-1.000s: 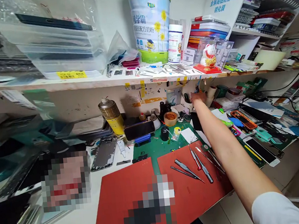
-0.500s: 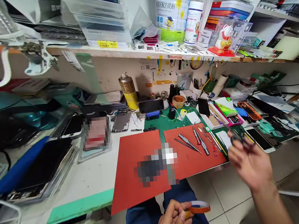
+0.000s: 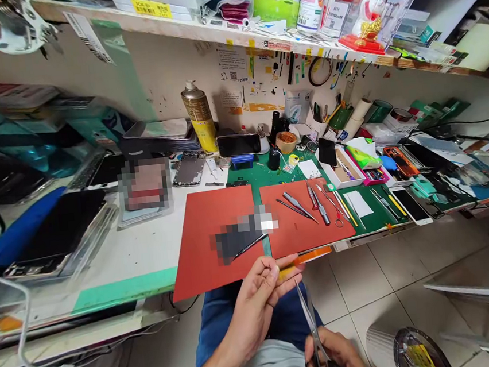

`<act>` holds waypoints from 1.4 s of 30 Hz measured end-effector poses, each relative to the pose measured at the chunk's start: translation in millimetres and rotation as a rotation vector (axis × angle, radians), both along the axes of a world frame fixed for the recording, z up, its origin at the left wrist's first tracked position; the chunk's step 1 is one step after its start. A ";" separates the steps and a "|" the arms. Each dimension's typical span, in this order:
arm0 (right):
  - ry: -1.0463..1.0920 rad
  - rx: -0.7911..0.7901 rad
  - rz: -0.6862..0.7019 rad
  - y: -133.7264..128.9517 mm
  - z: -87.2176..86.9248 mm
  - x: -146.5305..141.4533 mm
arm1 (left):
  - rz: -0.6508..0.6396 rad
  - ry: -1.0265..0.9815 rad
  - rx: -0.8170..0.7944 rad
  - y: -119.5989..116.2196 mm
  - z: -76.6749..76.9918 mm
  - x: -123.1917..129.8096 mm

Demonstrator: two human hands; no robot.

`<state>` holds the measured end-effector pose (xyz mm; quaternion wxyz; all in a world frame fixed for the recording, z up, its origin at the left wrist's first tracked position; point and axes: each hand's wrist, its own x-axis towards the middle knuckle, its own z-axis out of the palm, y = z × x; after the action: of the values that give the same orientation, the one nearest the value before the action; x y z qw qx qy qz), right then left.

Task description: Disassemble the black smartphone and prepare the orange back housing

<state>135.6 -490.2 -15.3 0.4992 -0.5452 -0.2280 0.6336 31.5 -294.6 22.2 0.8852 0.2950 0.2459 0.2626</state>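
Observation:
My left hand pinches a narrow roll of orange tape with a yellowish strip at the fingertips, above my lap and near the table's front edge. Below and to the right, my right hand grips the black handles of a pair of scissors. The blades are slightly apart and point up toward the left fingertips. A blurred dark object lies on the left red mat, with a thin dark tool beside it.
Tweezers and pen-like tools lie on the right red mat. A spray can stands at the back, under a loaded shelf. Phones and tool trays fill the right side. A bin stands on the floor at right.
My left hand has risen with the tape roll, which now shows nearly edge-on. My right hand has swung from the table's right side down to my lap, carrying the scissors near the left hand.

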 end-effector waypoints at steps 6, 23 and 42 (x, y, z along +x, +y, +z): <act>-0.044 0.217 0.041 12.7 -24.1 1.7 | -0.040 0.029 -0.003 -3.0 -6.0 -8.0; -0.163 0.222 -0.018 24.7 -24.3 12.5 | -0.087 0.056 0.022 -1.0 -12.4 -6.6; -0.822 -0.157 -0.476 -6.6 30.4 96.1 | -0.075 0.168 0.080 2.8 -13.9 -7.4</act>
<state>231.7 -496.8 15.1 0.4565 -0.8236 -0.2266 0.2491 24.1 -291.8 8.3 0.8582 0.3600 0.2973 0.2131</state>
